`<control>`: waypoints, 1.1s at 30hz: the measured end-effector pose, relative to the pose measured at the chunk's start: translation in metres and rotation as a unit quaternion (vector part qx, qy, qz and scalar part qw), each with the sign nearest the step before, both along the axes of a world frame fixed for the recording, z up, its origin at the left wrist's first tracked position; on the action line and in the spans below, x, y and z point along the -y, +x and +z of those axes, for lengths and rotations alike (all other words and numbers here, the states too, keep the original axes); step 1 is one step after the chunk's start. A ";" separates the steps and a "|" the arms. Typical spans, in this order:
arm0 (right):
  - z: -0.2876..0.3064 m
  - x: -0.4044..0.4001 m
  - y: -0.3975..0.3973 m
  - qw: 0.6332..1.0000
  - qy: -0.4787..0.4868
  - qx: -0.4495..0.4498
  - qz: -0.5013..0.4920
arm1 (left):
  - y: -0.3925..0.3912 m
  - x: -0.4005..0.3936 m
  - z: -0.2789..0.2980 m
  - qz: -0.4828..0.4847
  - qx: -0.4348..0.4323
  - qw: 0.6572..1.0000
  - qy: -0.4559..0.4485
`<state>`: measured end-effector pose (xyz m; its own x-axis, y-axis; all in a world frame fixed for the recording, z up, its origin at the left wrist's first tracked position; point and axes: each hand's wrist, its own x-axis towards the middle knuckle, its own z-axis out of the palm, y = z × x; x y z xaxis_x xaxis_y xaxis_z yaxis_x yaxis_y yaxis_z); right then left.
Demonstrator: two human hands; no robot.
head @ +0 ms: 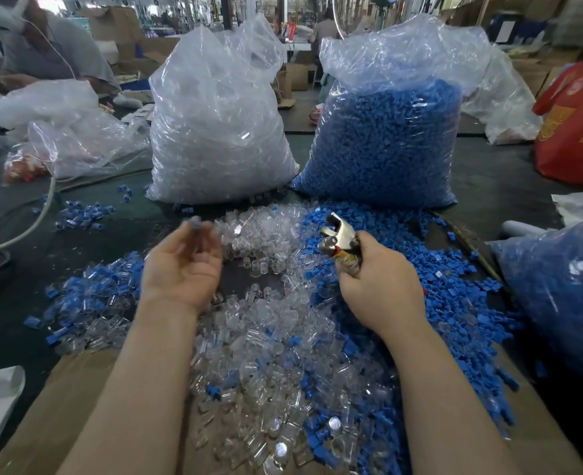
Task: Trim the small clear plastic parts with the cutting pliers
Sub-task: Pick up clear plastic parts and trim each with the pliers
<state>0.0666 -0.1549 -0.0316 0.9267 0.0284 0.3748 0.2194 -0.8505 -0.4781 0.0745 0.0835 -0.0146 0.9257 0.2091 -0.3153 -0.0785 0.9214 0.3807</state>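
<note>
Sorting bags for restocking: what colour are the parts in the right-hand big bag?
Blue parts fill the right-hand bag, clearest in the head view.

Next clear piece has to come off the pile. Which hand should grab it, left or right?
Left. The left hand is blurred, palm up, beside the loose clear parts; whether its fingertips pinch anything is unclear. The right hand grips the cutting pliers, so it should keep the tool.

Big bag of blue parts (382,145) stands back centre. Clear-filled bag (214,132) just left of it, red bag (578,125) well to its right. Loose blue parts (454,286) spill in front. Grey cable (33,221) far left.
</note>
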 end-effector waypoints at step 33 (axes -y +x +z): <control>-0.007 0.010 0.005 0.968 -0.115 -0.173 -0.140 | -0.006 0.055 -0.016 -0.208 0.005 0.513 0.833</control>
<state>0.0713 -0.1647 -0.0381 0.9789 -0.1972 0.0539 -0.1755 -0.9460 -0.2725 0.0685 0.0288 -0.0307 0.9992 -0.0360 -0.0147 -0.0169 -0.7434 0.6686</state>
